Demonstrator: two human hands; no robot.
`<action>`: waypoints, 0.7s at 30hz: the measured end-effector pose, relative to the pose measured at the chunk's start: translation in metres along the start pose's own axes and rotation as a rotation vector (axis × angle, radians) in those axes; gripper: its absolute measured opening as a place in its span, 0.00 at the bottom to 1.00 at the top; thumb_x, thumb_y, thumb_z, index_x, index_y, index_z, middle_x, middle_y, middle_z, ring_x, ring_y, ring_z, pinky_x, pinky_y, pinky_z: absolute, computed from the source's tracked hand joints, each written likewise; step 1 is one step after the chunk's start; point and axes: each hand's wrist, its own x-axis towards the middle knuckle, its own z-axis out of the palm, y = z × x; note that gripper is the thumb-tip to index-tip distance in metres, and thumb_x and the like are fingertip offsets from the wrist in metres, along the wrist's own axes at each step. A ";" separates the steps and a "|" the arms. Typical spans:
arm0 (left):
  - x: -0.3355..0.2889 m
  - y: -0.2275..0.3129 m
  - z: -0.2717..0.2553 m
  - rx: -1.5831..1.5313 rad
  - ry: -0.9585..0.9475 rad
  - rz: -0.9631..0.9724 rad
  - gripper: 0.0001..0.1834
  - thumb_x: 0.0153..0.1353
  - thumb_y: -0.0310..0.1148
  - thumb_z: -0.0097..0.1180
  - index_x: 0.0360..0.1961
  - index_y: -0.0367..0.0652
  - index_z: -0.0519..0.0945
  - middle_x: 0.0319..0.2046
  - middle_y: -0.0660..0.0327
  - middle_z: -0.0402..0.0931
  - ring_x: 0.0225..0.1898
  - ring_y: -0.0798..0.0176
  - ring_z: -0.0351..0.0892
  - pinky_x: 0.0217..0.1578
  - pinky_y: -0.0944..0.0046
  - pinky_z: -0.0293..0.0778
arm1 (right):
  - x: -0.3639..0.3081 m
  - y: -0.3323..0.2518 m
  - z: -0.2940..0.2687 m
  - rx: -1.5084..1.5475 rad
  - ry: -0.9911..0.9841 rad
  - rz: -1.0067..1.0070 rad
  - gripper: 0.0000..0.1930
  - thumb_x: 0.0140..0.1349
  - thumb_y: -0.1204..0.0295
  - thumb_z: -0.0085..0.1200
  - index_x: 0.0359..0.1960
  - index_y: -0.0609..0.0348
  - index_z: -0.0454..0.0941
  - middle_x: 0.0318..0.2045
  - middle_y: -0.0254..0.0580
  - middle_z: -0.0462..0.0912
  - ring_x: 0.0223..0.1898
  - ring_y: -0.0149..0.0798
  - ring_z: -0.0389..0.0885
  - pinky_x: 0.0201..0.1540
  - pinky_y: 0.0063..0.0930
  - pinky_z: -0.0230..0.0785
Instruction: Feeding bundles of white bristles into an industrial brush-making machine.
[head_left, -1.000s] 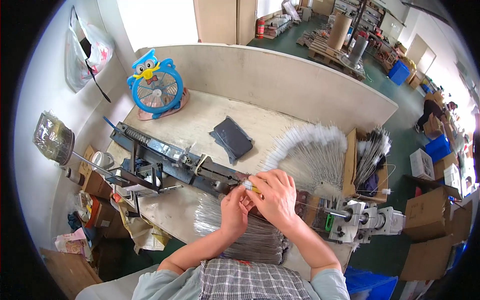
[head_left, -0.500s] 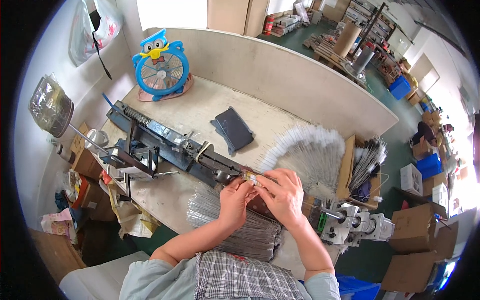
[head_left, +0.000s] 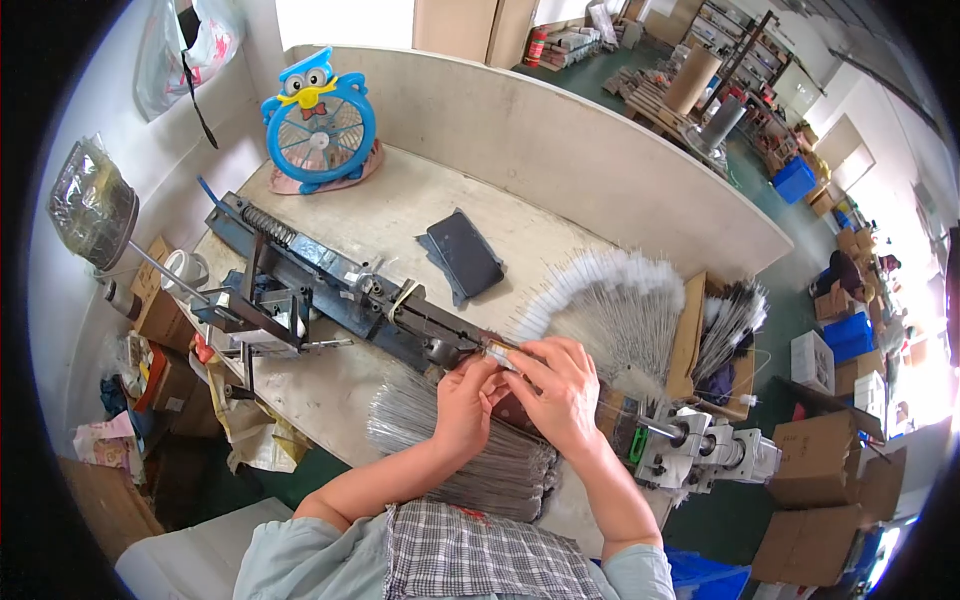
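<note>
My left hand (head_left: 464, 408) and my right hand (head_left: 560, 396) meet over the near end of a long dark metal bench fixture (head_left: 345, 290). A small pale and yellowish piece (head_left: 499, 354) sits at the right fingertips; its kind is too small to make out. My left thumb and fingers are pinched together close beside it, and what they hold is hidden. Under my forearms lies a thick bundle of thin metal wires (head_left: 480, 470). To the right, a fanned pile of white-tipped wire brushes (head_left: 620, 310) rests on the table.
A black phone-like slab (head_left: 466, 257) lies beyond the fixture, and a blue cartoon-shaped fan (head_left: 320, 135) stands at the back left. A cardboard box (head_left: 690, 335) holds more brushes. On the right edge sits a metal machine with a shaft (head_left: 700, 448). A low partition (head_left: 560, 135) bounds the table.
Both hands stay together at the fixture's end, with the fingers shifted slightly around the small pale piece. The whole view has moved a little.
</note>
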 end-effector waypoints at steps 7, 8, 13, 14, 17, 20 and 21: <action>0.005 -0.005 -0.003 0.058 -0.024 0.028 0.02 0.60 0.26 0.52 0.33 0.41 0.75 0.34 0.64 0.77 0.36 0.69 0.78 0.39 0.67 0.72 | 0.000 -0.001 0.002 -0.017 0.007 0.003 0.12 0.41 0.72 0.65 0.32 0.54 0.82 0.36 0.33 0.80 0.42 0.40 0.76 0.43 0.35 0.68; 0.005 -0.005 -0.001 0.059 -0.028 0.030 0.02 0.60 0.26 0.52 0.33 0.41 0.75 0.34 0.64 0.77 0.36 0.69 0.78 0.39 0.67 0.72 | 0.000 0.001 0.003 -0.018 0.012 0.001 0.12 0.41 0.72 0.65 0.32 0.54 0.82 0.36 0.33 0.80 0.42 0.40 0.76 0.43 0.35 0.68; 0.007 -0.006 -0.003 0.063 -0.010 0.035 0.06 0.63 0.28 0.49 0.39 0.38 0.74 0.35 0.61 0.77 0.36 0.68 0.78 0.41 0.67 0.73 | 0.000 0.004 0.004 -0.018 0.033 -0.038 0.13 0.44 0.69 0.63 0.36 0.51 0.82 0.37 0.30 0.80 0.43 0.37 0.75 0.41 0.34 0.67; 0.006 -0.004 -0.002 0.063 -0.014 0.037 0.06 0.63 0.28 0.49 0.39 0.38 0.74 0.35 0.61 0.77 0.36 0.68 0.78 0.41 0.67 0.73 | 0.001 0.000 -0.001 -0.020 0.037 -0.040 0.13 0.44 0.69 0.63 0.36 0.51 0.82 0.37 0.30 0.80 0.43 0.37 0.75 0.41 0.34 0.67; 0.002 0.001 0.000 0.031 -0.004 -0.001 0.15 0.67 0.39 0.43 0.41 0.37 0.73 0.36 0.58 0.77 0.38 0.65 0.78 0.44 0.64 0.73 | 0.002 -0.006 -0.015 -0.046 0.044 0.010 0.13 0.44 0.69 0.63 0.35 0.52 0.82 0.35 0.30 0.80 0.41 0.37 0.75 0.41 0.33 0.66; -0.004 0.003 -0.004 0.007 -0.054 -0.009 0.28 0.68 0.53 0.33 0.43 0.35 0.72 0.38 0.55 0.76 0.41 0.61 0.77 0.45 0.61 0.72 | -0.009 -0.004 -0.019 -0.160 -0.097 0.089 0.11 0.44 0.68 0.63 0.31 0.55 0.82 0.29 0.34 0.79 0.37 0.39 0.75 0.41 0.34 0.67; -0.004 0.004 -0.004 0.023 -0.043 -0.013 0.29 0.68 0.56 0.32 0.41 0.38 0.71 0.38 0.55 0.76 0.40 0.61 0.77 0.46 0.61 0.72 | -0.013 -0.002 -0.015 -0.150 -0.099 0.062 0.09 0.45 0.69 0.62 0.31 0.55 0.82 0.27 0.34 0.79 0.37 0.39 0.75 0.40 0.34 0.66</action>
